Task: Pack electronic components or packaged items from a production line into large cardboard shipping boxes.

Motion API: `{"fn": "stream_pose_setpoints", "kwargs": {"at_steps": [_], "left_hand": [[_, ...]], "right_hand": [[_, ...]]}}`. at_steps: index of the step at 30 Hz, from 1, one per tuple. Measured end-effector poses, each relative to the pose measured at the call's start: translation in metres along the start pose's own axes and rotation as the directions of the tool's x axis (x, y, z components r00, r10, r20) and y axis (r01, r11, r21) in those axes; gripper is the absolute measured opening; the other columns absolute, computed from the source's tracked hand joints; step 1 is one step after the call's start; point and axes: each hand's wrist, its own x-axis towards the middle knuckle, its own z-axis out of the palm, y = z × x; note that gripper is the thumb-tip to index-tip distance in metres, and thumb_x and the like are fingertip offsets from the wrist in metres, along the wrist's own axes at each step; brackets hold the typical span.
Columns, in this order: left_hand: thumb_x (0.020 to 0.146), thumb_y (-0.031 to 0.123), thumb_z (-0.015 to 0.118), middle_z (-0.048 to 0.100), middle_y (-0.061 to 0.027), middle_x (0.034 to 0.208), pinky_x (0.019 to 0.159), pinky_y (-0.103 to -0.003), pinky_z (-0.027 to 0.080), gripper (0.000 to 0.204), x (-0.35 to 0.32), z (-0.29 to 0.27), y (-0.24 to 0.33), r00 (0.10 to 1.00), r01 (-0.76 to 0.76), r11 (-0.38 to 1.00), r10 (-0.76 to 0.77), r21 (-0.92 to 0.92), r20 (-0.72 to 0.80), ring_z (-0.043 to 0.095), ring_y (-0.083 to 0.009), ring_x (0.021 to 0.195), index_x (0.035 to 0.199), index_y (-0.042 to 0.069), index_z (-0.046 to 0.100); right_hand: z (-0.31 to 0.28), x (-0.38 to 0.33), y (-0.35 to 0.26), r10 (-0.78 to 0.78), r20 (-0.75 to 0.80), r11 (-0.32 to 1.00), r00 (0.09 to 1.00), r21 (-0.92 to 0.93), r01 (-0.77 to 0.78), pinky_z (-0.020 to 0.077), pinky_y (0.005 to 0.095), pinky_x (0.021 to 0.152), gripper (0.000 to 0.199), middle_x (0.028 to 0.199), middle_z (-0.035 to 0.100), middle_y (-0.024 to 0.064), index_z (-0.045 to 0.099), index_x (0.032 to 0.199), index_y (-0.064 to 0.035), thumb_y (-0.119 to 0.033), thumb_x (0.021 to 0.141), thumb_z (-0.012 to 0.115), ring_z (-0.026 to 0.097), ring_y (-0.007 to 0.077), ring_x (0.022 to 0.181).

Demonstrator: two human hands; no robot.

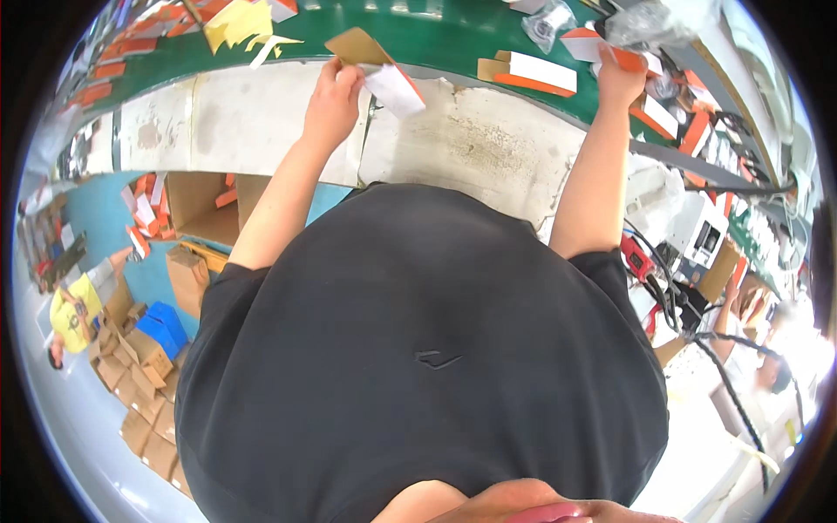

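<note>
My left hand (335, 98) is closed on an open carton (397, 89), white and orange outside with a brown cardboard flap raised, over the near edge of the bench. Out to the right, my right hand (621, 74) has its fingers wrapped around an orange-and-white box (582, 44) on the green surface; part of that box is hidden by the hand. Between the two hands, a white and orange carton (534, 73) lies on its side with its brown end flap open.
The green bench top (453, 30) runs across the far side. Clear plastic bags (549, 24) and yellow paper scraps (240, 24) lie on it. Orange boxes (658, 116) crowd the right. Brown cartons (144, 392) are stacked at lower left, near a person in yellow (74, 314).
</note>
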Motion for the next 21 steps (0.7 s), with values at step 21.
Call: {"fn": "stream_pose_setpoints", "kwargs": {"at_steps": [21], "left_hand": [[0.092, 0.002, 0.067, 0.058, -0.0200, 0.140, 0.100, -0.041, 0.056, 0.060, -0.105, 0.024, -0.030, 0.891, 0.414, 0.701, -0.443, -0.581, 0.100, 0.056, -0.0314, 0.133, 0.146, 0.004, 0.042]], "right_hand": [[0.201, 0.060, 0.074, 0.484, 0.535, 0.875, 0.693, -0.272, -0.401, 0.0508, 0.0471, 0.098, 0.063, 0.140, 0.059, 0.0183, 0.055, 0.140, -0.0011, -0.039, 0.091, 0.068, 0.063, 0.0352, 0.118]]}}
